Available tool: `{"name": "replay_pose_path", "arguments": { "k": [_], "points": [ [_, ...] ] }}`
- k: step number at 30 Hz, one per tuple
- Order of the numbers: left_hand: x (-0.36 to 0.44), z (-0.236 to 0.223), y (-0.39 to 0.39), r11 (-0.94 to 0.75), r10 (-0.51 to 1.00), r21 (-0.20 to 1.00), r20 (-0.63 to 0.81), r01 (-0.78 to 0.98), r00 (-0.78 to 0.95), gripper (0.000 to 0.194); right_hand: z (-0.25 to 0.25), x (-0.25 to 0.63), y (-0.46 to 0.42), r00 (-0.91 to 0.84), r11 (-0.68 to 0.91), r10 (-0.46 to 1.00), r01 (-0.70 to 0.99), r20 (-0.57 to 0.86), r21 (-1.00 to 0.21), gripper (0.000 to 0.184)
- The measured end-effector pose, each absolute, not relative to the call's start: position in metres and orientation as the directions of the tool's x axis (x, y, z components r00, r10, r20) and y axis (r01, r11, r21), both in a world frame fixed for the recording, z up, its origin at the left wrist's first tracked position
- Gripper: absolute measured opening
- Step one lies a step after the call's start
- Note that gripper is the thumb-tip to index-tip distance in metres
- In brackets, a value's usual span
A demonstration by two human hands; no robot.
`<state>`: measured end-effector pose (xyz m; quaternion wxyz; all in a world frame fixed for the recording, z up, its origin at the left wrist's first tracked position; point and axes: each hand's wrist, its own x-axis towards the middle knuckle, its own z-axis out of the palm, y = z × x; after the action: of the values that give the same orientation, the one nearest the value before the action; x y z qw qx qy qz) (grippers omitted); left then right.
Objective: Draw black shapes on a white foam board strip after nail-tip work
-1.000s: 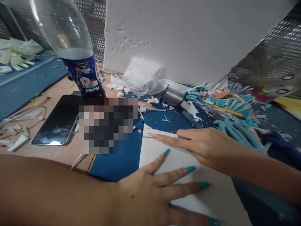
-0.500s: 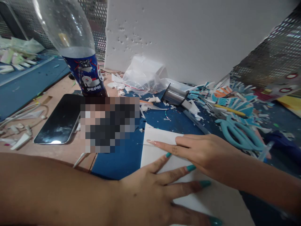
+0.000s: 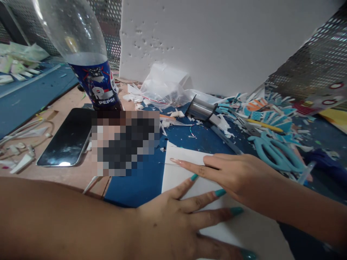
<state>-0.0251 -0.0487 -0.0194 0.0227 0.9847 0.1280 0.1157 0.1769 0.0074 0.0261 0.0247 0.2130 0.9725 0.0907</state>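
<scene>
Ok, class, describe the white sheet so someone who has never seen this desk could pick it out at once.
Start at the big white board standing at the back, then come forward to the blue surface in front of it. There, beneath the left hand, its teal-nailed fingers spread, and the right hand, is the white sheet; unlike the board, it lies flat.

Dim, greyish light; glare on the black, glossy, rectangular phone (image 3: 66, 135); just right of it, coarse pixelation.
</scene>
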Motion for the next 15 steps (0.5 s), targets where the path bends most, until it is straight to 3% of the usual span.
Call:
{"name": "replay_pose_path", "arguments": {
  "k": [15],
  "points": [
    [-0.0238, -0.0255, -0.0502, -0.961, 0.276, 0.070, 0.286, 0.268, 0.918, 0.043, 0.0295, 0.1762, 0.0078, -0.925, 0.916, 0.378, 0.368, -0.037, 0.159, 0.076]
  ]
}}
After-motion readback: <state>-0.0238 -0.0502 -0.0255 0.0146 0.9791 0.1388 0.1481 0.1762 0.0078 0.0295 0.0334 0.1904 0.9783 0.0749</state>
